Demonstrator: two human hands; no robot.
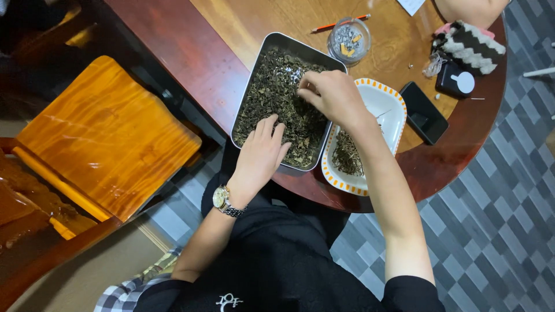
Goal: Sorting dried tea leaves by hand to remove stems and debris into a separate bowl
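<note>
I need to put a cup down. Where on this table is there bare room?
Bare wood lies beyond the metal tray, left of the ashtray. The near right edge is crowded: plate, phone, pouch.

sleeves: short, black | left wrist: gold-faced watch point(220, 198), metal band | trousers: black

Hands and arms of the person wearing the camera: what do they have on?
Both forearms are bare. The left hand has a wristwatch with a pale round dial, gold-toned case and dark metal band. The right hand shows no watch or bracelet. A short black sleeve covers the right upper arm.
</note>
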